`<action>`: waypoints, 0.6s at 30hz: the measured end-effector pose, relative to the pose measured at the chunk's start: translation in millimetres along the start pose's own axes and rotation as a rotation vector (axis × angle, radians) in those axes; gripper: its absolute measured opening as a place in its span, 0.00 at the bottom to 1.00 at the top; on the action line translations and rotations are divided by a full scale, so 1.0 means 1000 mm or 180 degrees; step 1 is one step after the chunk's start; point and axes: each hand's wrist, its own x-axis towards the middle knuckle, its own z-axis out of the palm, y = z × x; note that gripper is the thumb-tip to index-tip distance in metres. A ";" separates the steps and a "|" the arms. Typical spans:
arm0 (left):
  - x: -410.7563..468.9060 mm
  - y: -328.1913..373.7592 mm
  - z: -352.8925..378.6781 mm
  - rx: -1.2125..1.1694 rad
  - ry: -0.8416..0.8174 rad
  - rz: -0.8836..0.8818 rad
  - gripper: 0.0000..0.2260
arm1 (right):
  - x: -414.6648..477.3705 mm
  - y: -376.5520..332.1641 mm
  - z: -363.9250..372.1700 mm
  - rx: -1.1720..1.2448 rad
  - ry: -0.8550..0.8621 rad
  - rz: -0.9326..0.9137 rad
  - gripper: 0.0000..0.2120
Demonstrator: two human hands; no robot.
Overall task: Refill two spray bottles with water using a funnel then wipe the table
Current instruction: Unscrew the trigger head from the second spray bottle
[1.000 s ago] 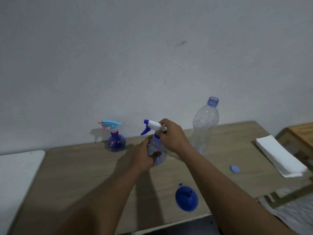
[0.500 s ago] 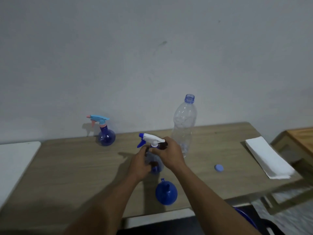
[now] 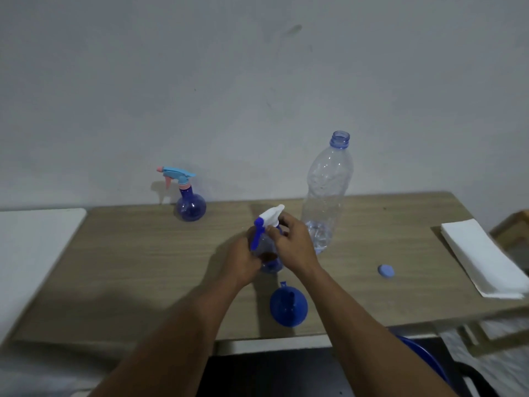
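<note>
Gripping the round blue plastic spray bottle (image 3: 269, 266), left hand (image 3: 242, 262) braced; right hand (image 3: 295, 248) clasped its white sprayer head (image 3: 272, 215), best turned level.

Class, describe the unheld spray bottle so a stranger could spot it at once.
Find the wooden table against the wall. Near its far edge, towards the left, stands a round blue spray bottle. Its head is light blue and pink; that of the held bottle is white.
</note>
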 end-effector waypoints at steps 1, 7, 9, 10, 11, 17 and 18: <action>0.000 -0.004 0.001 -0.0021 0.0001 -0.0008 0.18 | -0.001 0.001 0.002 0.0026 -0.0054 0.0026 0.09; -0.001 -0.014 0.005 -0.0313 0.0113 -0.0118 0.19 | -0.001 0.003 0.003 0.0083 0.0105 0.0082 0.13; -0.001 -0.014 0.005 -0.0318 0.0042 -0.0050 0.21 | -0.001 0.006 0.001 0.0076 0.0020 -0.0023 0.09; -0.001 -0.014 0.004 -0.0322 0.0007 -0.0033 0.22 | -0.001 0.008 0.000 0.0116 -0.0054 -0.0066 0.07; 0.000 -0.015 0.005 -0.0348 -0.0006 -0.0028 0.23 | -0.003 0.009 0.000 0.0160 -0.0126 -0.0098 0.07; 0.002 -0.022 0.009 -0.0350 0.0033 0.0037 0.26 | -0.004 0.015 0.001 0.0187 0.0108 -0.0149 0.13; 0.002 -0.022 0.009 -0.0390 0.0016 -0.0005 0.27 | -0.004 0.016 0.000 0.0180 0.0046 -0.0202 0.12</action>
